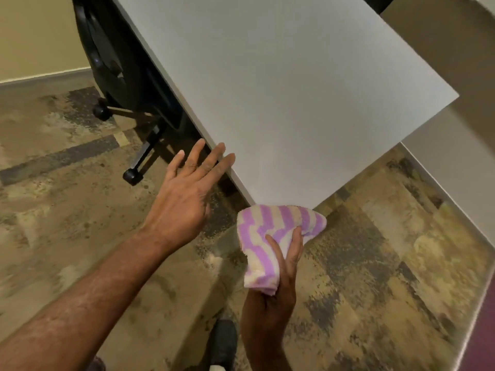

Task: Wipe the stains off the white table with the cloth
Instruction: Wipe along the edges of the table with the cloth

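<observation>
cloth [273,231] pinched by right hand [270,298] at table [294,89] corner, left hand [184,199] fingers [214,167] spread, maybe touching edge

Smooth, matt white table [281,89], top looks like laminate w/ a faint fine grain. Soft cloth [267,231]: thick, fluffy terry-type pile, matt, striped in 2 colours, purple & cream. Rough carpet [375,263]: short-pile textile, mottled tan/grey, dull. Black chair [115,65]: prob. plastic frame, back material can't tell; its 2 visible casters [132,176] are hard black plastic w/ slight sheen. Flat matt-painted wall [34,36].
</observation>
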Demonstrator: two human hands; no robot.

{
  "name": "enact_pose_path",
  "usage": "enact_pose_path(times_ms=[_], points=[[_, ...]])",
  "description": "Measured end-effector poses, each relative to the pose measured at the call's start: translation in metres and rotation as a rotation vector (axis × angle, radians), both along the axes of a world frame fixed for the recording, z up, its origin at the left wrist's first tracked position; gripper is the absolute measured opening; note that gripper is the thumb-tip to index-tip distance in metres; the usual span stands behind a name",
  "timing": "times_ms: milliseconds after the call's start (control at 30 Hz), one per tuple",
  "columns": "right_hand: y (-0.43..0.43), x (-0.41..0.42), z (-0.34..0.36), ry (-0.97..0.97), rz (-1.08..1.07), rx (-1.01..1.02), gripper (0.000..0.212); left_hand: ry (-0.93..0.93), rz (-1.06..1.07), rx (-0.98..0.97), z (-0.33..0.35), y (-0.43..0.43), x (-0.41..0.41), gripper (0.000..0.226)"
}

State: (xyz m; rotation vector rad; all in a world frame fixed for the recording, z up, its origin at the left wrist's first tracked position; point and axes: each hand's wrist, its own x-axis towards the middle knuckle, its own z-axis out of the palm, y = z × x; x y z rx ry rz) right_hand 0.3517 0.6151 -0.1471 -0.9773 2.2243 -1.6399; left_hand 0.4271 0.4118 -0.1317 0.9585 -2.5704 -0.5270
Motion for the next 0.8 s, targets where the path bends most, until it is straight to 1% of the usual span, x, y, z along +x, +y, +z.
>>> enact_pose_path(times_ms=[67, 167, 267, 300, 333, 367, 400, 567, 800], points=[[-0.007, 0.007, -0.006, 0.037, -0.024, -0.034, 0.043, -0.003, -0.026, -0.010, -0.001, -0.003, 0.002, 0.080], [-0.023, 0.021, -0.003, 0.054, -0.121, -0.084, 0.048, -0.024, -0.087, -0.042, 0.001, -0.010, 0.005, 0.084], [-0.031, 0.039, -0.003, 0.049, -0.246, -0.135, 0.042, -0.058, -0.119, -0.057, 0.005, -0.014, 0.007, 0.083], [-0.036, 0.045, 0.001, 0.033, -0.300, -0.123, 0.054, -0.066, -0.126, -0.054, 0.007, -0.015, 0.007, 0.083], [-0.040, 0.049, 0.002, 0.004, -0.356, -0.108, 0.074, -0.070, -0.132, -0.049, 0.007, -0.015, 0.007, 0.083], [-0.044, 0.054, 0.005, -0.022, -0.388, -0.101, 0.088, -0.074, -0.135, -0.042, 0.008, -0.014, 0.007, 0.082], [-0.047, 0.058, 0.003, -0.049, -0.407, -0.126, 0.093, -0.076, -0.137, -0.037, 0.008, -0.013, 0.007, 0.082], [-0.054, 0.064, 0.007, -0.178, -0.426, -0.235, 0.092, -0.069, -0.106, -0.028, 0.006, -0.006, 0.004, 0.087], [-0.053, 0.063, 0.000, -0.176, -0.423, -0.234, 0.092, 0.004, -0.035, 0.013, 0.002, 0.011, -0.003, 0.083]])
